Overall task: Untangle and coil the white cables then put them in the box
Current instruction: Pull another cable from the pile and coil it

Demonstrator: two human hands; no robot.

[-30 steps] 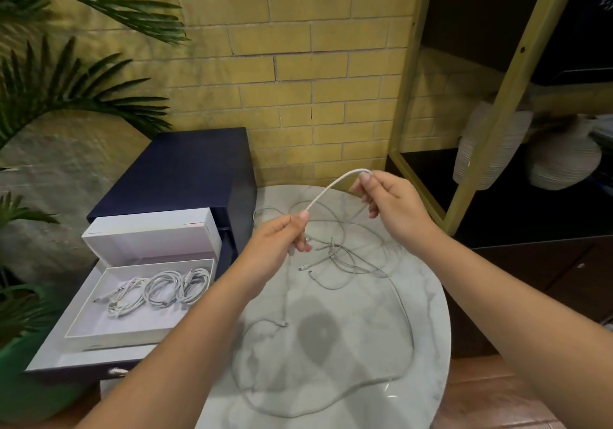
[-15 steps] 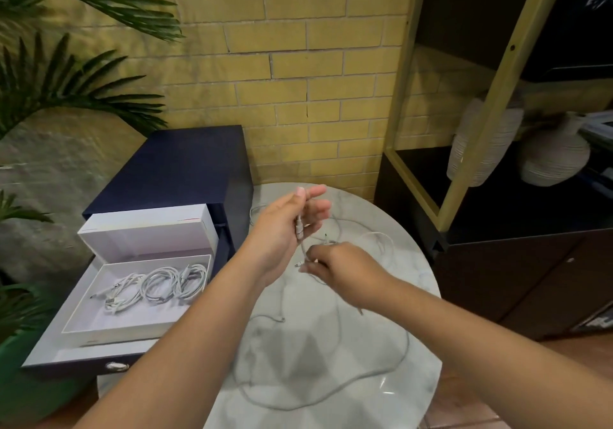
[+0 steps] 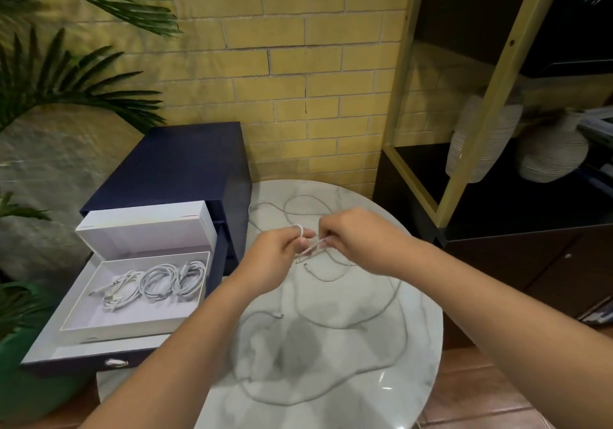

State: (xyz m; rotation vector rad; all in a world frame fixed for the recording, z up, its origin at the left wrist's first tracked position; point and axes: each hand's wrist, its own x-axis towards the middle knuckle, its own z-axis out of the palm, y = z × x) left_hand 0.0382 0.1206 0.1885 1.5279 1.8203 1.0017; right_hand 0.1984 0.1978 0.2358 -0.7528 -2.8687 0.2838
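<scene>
A tangle of thin white cables (image 3: 345,320) sprawls in loose loops over the round marble table (image 3: 421,345). My left hand (image 3: 277,254) pinches a small loop of one white cable above the table's middle. My right hand (image 3: 356,241) grips the same cable a few centimetres to the right, with a short stretch taut between the two hands. The open white box (image 3: 99,324) sits to the left on a pulled-out drawer, and three coiled white cables (image 3: 159,282) lie side by side inside it. The box's lid (image 3: 146,226) stands up at its back.
A dark blue drawer cabinet (image 3: 179,163) stands left of the table against the yellow brick wall. Palm fronds (image 3: 66,83) and a green pot (image 3: 20,375) fill the far left. At the right is a dark shelf unit with a yellow frame (image 3: 477,103) and two ribbed white vases (image 3: 550,153).
My right hand rose from the table and came up beside my left hand. Both hands now hold the cable close together, with a small loop at my left fingers.
</scene>
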